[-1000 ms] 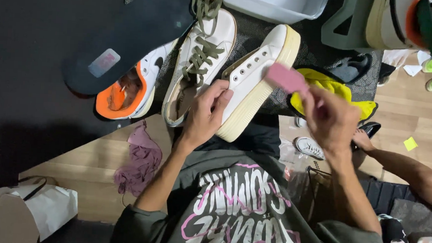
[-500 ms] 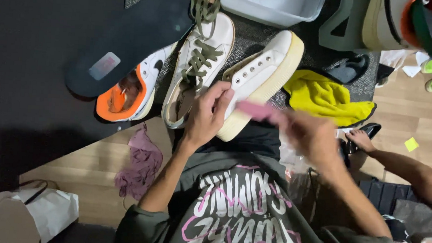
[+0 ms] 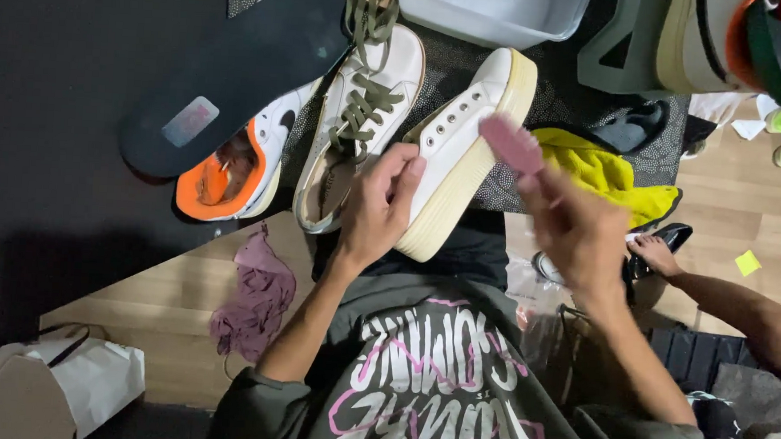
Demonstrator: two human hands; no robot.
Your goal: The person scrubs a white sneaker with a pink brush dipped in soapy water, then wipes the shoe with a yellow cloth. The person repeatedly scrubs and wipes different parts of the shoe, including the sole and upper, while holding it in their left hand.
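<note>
On the lap | white canvas shoe with thick cream sole (image 3: 461,152) is held steady by left hand (image 3: 375,205) | small pink brush (image 3: 512,144) is gripped by right hand (image 3: 577,229), bristles at its side

The pink brush (image 3: 512,144) and right hand (image 3: 577,234) are motion-blurred. The clear tub (image 3: 495,11) is cut off by the top edge. The left hand (image 3: 375,205) hides the white sneaker's (image 3: 466,143) heel.

We see a white canvas sneaker (image 3: 459,143) with a smooth cream rubber sole, matt throughout, beside a pink plastic brush (image 3: 512,144). A white shoe with olive woven laces (image 3: 360,111) looks soft and scuffed. The dark foam insole (image 3: 238,69) appears matt; the yellow cloth (image 3: 602,173) is crumpled, the wooden floor (image 3: 729,211) lightly glossy.
</note>
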